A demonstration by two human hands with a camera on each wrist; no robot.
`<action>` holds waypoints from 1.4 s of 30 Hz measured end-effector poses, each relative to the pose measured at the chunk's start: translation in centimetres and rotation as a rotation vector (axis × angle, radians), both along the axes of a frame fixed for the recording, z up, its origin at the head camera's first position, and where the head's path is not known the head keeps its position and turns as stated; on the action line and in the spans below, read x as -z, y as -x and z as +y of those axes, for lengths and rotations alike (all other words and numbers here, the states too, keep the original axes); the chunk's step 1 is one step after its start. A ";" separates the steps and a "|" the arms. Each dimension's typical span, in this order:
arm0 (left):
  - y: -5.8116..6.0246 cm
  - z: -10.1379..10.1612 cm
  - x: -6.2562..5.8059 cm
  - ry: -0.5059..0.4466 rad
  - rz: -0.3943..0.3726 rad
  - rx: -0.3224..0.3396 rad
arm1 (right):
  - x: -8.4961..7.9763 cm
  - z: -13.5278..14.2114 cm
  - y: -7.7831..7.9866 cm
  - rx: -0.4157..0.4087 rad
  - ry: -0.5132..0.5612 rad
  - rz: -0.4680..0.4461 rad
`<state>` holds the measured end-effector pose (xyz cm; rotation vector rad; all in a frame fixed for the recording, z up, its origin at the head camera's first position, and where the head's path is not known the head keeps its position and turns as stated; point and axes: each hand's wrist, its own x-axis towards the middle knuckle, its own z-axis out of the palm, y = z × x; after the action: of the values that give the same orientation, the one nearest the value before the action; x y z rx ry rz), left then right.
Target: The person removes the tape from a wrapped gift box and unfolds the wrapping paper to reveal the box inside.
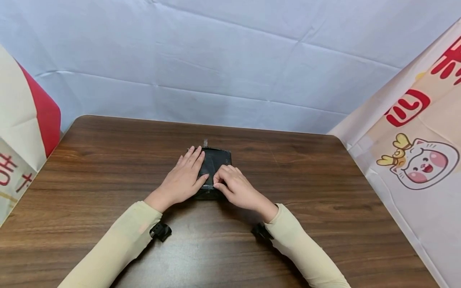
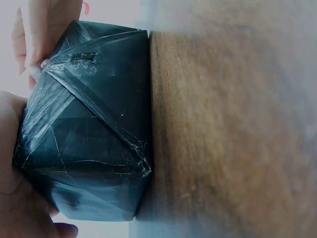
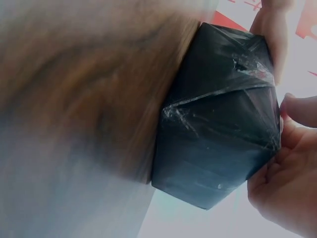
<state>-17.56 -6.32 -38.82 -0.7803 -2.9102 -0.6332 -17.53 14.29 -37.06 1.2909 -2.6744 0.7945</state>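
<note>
A box-shaped package wrapped in black plastic point(image 1: 215, 159) sits on the table, its folded end facing me. Clear tape point(image 2: 64, 67) crosses the creased wrapping of that end. My left hand point(image 1: 184, 178) lies flat over the package's left side, fingers extended and thumb spread toward the near edge. At the near top edge, my right hand point(image 1: 235, 188) has curled fingers and pinches a small whitish, see-through bit, apparently the tape's end. In the right wrist view, the black package point(image 3: 218, 134) shows a smooth side, with the right thumb and fingers at its top edge.
Beyond the package's far edge, a short see-through strip point(image 1: 205, 143) sticks out. The brown wood-grain table point(image 1: 306, 188) stretches around both arms. A pale cloth backdrop point(image 1: 223, 60) hangs behind it, and printed banners point(image 1: 414, 160) stand at both sides.
</note>
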 end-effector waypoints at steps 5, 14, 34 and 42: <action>0.1 -0.1 0.0 0.007 0.004 0.000 | 0.1 0.2 0.4 -0.024 0.082 -0.078; 0.2 -0.1 0.2 0.010 0.008 0.004 | 0.1 0.1 0.5 0.027 0.153 -0.113; 0.1 0.0 -0.1 0.010 -0.005 -0.004 | 0.1 0.2 0.1 -0.031 0.208 -0.095; 0.1 0.0 0.0 0.023 -0.021 0.001 | 0.1 0.6 -0.2 -0.126 0.205 -0.133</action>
<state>-17.65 -6.36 -38.80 -0.7818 -2.9414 -0.6122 -17.31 14.90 -37.17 1.4112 -2.5436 1.1753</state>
